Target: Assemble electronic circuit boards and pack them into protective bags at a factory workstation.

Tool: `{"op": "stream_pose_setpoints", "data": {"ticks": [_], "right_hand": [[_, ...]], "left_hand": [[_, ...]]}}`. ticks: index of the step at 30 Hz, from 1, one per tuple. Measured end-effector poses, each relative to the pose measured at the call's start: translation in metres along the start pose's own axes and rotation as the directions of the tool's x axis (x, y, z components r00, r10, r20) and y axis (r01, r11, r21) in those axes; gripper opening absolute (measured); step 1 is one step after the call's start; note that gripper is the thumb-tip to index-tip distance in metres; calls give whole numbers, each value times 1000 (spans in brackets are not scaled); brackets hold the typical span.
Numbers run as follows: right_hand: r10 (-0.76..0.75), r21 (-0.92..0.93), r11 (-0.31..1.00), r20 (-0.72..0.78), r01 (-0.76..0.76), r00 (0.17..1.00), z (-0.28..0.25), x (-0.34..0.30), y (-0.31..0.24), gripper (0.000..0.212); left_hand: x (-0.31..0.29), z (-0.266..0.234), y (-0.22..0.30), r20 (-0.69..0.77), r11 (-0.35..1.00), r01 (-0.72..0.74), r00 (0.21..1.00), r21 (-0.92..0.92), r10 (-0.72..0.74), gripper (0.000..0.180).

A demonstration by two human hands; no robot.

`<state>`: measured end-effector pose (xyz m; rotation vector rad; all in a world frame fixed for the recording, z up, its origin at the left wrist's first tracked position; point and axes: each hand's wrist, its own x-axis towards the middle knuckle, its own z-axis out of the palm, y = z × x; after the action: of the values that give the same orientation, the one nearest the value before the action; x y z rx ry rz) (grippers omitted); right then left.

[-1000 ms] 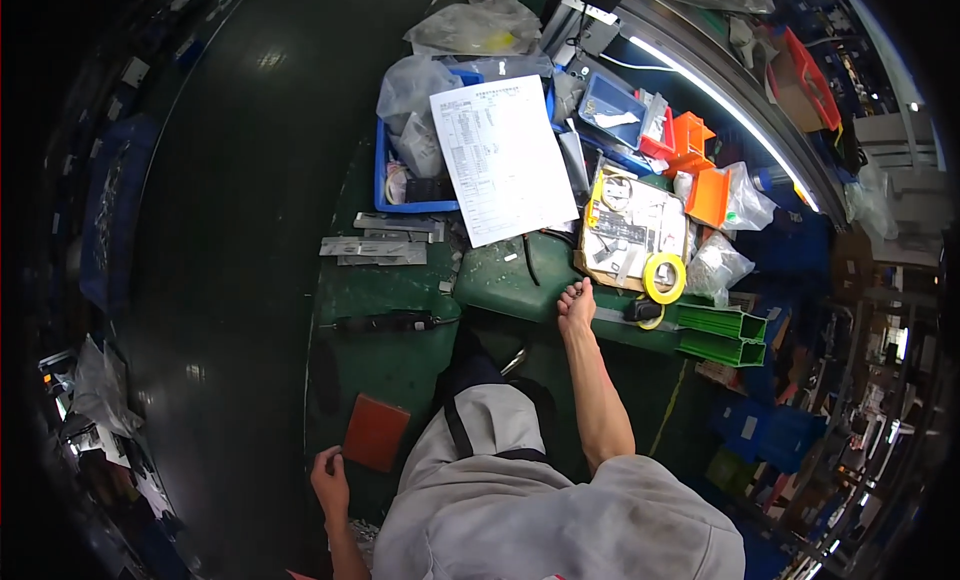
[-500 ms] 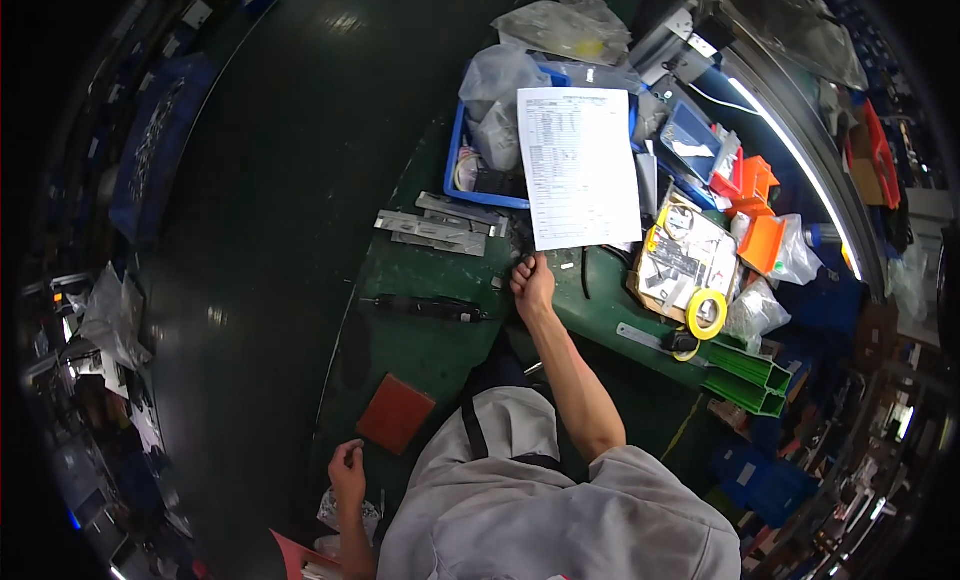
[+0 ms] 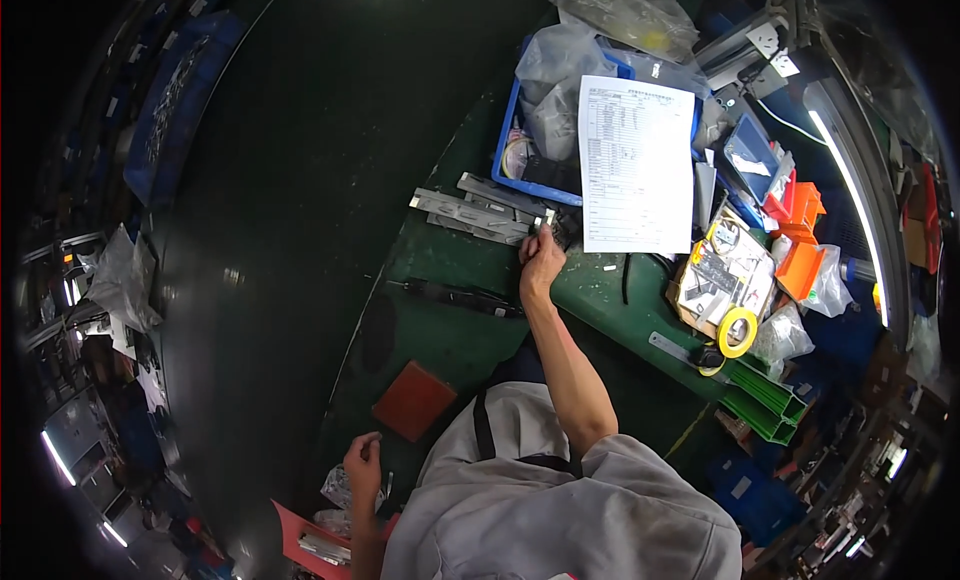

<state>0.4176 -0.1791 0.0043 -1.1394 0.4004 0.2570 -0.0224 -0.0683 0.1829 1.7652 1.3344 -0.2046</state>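
My right hand [image 3: 541, 260] reaches over the green bench, fingers pinched around a small shiny metal piece [image 3: 547, 219]. Just beyond the fingertips lie several flat silver metal bars [image 3: 470, 214]. To the right, a printed white sheet [image 3: 637, 170] lies across the edge of a blue bin [image 3: 508, 130]. Low on the left is my left hand [image 3: 362, 468], its fingers curled together; whatever they hold, if anything, cannot be made out. Close to that hand are a clear plastic bag [image 3: 338, 488] and a red open box [image 3: 290, 528] with metal parts in it.
A dark pen-shaped power screwdriver [image 3: 465, 298] and a reddish-brown square block [image 3: 414, 401] lie on the bench. At right are a parts tray [image 3: 715, 280], yellow tape roll [image 3: 737, 332], steel ruler [image 3: 672, 349], green channel pieces [image 3: 765, 402] and orange bins [image 3: 800, 270].
The whole view has shifted, so the bench sits further right. My right hand has moved from the sheet's lower edge leftward to the metal bars. The left hand is nearly unchanged.
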Motion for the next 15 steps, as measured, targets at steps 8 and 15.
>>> {"op": "stream_pose_setpoints", "data": {"ticks": [8,15], "right_hand": [[-81,-45,996,11,82,997,1,-14,-3,54],[-24,-75,996,243,43,970,4,-30,-25,54]], "left_hand": [[11,-6,-2,-5,1000,-5,1000,-10,5,17],[20,0,-9,27,998,-25,999,-65,27,17]]}}
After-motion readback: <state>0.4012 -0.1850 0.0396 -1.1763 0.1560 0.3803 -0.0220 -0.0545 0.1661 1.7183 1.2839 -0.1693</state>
